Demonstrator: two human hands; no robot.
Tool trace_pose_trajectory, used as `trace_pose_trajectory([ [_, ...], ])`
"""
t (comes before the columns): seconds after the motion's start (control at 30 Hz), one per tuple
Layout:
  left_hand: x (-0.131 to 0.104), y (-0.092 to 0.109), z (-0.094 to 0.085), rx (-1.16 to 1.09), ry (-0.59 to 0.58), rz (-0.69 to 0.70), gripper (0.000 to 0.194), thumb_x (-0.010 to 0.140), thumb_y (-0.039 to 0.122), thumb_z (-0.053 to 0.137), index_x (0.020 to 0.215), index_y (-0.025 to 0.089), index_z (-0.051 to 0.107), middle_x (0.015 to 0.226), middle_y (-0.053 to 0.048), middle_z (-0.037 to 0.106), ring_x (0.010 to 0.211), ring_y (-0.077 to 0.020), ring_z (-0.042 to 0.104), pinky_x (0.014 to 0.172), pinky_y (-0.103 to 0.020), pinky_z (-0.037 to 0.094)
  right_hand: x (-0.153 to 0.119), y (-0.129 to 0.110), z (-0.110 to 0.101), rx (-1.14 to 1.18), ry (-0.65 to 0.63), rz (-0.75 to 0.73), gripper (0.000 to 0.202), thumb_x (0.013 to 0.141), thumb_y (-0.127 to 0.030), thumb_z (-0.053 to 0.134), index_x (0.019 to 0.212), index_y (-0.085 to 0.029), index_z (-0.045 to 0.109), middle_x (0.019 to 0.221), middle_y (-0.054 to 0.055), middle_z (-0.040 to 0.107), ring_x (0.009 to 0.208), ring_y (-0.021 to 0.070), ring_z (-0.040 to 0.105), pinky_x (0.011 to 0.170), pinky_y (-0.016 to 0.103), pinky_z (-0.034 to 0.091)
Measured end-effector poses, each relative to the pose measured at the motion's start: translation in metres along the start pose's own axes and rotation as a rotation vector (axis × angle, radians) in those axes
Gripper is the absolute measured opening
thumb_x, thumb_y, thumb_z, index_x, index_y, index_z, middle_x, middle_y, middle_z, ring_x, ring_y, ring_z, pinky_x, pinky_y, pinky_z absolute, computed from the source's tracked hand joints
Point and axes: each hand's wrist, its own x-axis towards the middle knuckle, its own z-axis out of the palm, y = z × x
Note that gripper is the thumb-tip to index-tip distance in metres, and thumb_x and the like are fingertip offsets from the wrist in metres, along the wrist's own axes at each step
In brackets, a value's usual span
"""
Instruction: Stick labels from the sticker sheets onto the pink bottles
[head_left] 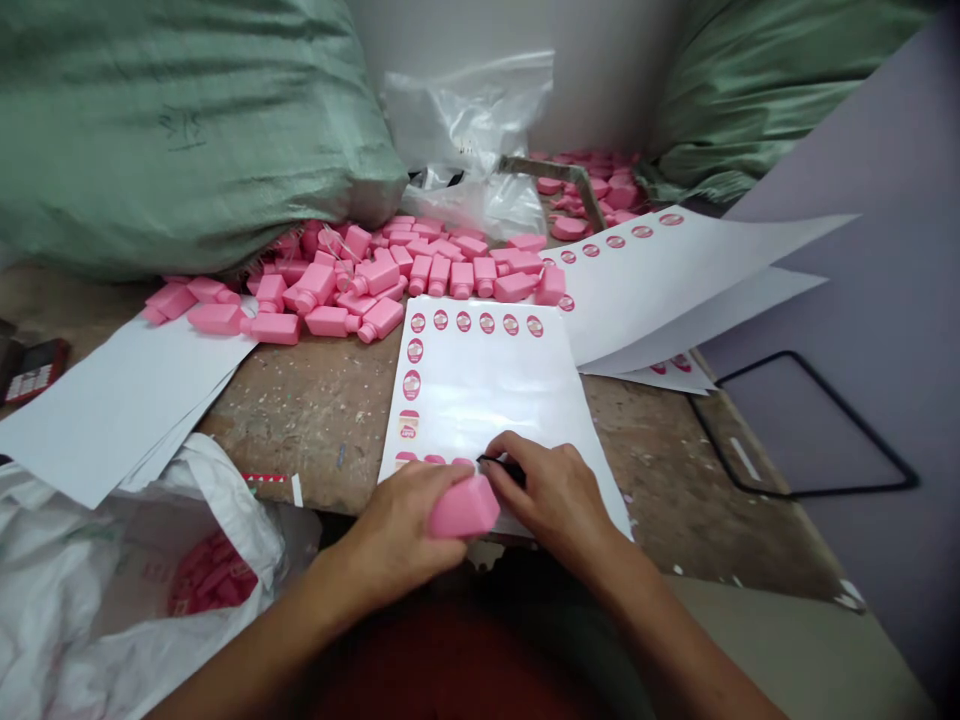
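Observation:
My left hand (397, 520) is closed around a small pink plastic bottle (466, 508) at the near edge of the table. Pinched in my right hand (555, 490) is a slim black tool (514, 470), its tip close to the bottle; I cannot make out its exact kind. Under both hands lies a glossy white sticker sheet (487, 385). Oval pink-and-white stickers (463, 321) run along its far and left edges, and my hands partly cover the lower row.
Many pink bottles (375, 275) are heaped behind the sheet. More sticker sheets (645, 290) curl up at right, and white sheets (112, 400) lie left. A white sack (202, 480) holding pink bottles stands at lower left. Large green sacks (187, 130) and a black wire frame (855, 410) flank the table.

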Motion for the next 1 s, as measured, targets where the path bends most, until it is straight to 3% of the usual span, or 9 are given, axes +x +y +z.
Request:
trace_pose_trajectory([
  [0.1, -0.005, -0.006, 0.01, 0.316, -0.031, 0.225, 0.049, 0.066, 0.013, 0.062, 0.115, 0.017, 0.06, 0.119, -0.01, 0.063, 0.105, -0.0282, 0.05, 0.094, -0.046, 0.043, 0.001, -0.001, 0.002, -0.032, 0.029, -0.016, 0.011, 0.084, -0.025, 0.052, 0.082, -0.022, 0.063, 0.067, -0.001, 0.071, 0.06, 0.0162, 0.061, 0.064, 0.03, 0.029],
  [0.2, -0.009, -0.012, 0.015, 0.444, 0.01, 0.306, 0.047, 0.067, 0.014, 0.061, 0.114, 0.016, 0.06, 0.124, -0.011, 0.061, 0.106, -0.0287, 0.048, 0.095, -0.046, 0.042, 0.002, -0.002, 0.002, -0.054, 0.032, -0.013, 0.012, 0.084, -0.024, 0.052, 0.08, -0.022, 0.062, 0.068, -0.001, 0.072, 0.058, 0.0156, 0.06, 0.063, 0.029, 0.027],
  [0.47, -0.009, -0.019, 0.018, 0.47, 0.057, 0.345, 0.05, 0.066, 0.014, 0.062, 0.115, 0.017, 0.059, 0.127, -0.008, 0.061, 0.106, -0.0284, 0.049, 0.094, -0.045, 0.043, 0.004, -0.01, -0.002, -0.09, -0.035, 0.053, 0.015, 0.085, -0.024, 0.051, 0.076, -0.021, 0.062, 0.066, 0.001, 0.072, 0.055, 0.0164, 0.059, 0.057, 0.029, 0.024],
  [0.67, -0.008, -0.022, 0.018, 0.449, 0.081, 0.361, 0.05, 0.065, 0.014, 0.062, 0.115, 0.016, 0.059, 0.126, -0.009, 0.062, 0.106, -0.0283, 0.049, 0.095, -0.045, 0.043, 0.003, -0.007, -0.003, 0.111, -0.089, 0.116, 0.014, 0.085, -0.028, 0.049, 0.079, -0.023, 0.061, 0.065, -0.002, 0.07, 0.056, 0.015, 0.06, 0.054, 0.026, 0.028],
  [1.0, -0.01, -0.019, 0.018, 0.467, 0.041, 0.33, 0.051, 0.066, 0.015, 0.063, 0.117, 0.016, 0.058, 0.129, -0.01, 0.06, 0.107, -0.0286, 0.047, 0.095, -0.046, 0.042, -0.002, -0.007, 0.0, -0.083, 0.0, -0.005, 0.017, 0.087, -0.024, 0.047, 0.078, -0.021, 0.06, 0.067, 0.001, 0.071, 0.056, 0.0159, 0.059, 0.06, 0.03, 0.028],
])
